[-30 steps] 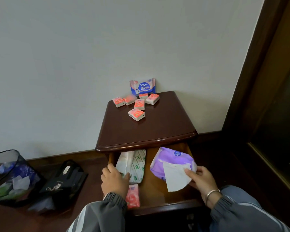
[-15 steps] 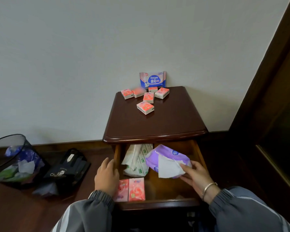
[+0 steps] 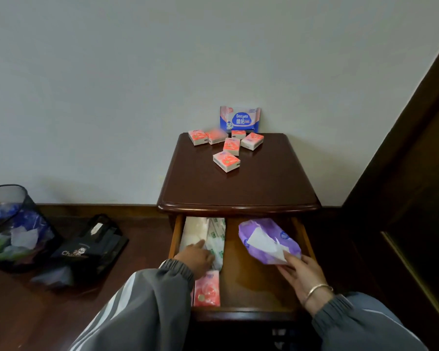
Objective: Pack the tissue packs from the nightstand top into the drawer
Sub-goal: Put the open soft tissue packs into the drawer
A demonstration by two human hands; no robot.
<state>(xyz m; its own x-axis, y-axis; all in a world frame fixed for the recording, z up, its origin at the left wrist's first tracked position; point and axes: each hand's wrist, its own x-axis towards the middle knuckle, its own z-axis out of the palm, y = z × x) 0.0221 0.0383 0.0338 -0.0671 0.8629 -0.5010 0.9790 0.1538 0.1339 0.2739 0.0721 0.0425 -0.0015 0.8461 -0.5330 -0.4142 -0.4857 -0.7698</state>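
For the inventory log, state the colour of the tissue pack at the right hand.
The tissue pack is purple, white tissue protruding; head view.

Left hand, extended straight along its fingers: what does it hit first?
The white-and-green tissue pack in the drawer's left rear. The left hand's fingertips seem to touch it, but depth is unclear.

I can read "Deeyeo" with "德佑" beneath it on the blue pack (image 3: 240, 119) standing at the back edge of the nightstand (image 3: 238, 188), and only "Cha" on the black bag (image 3: 91, 247) left of it.
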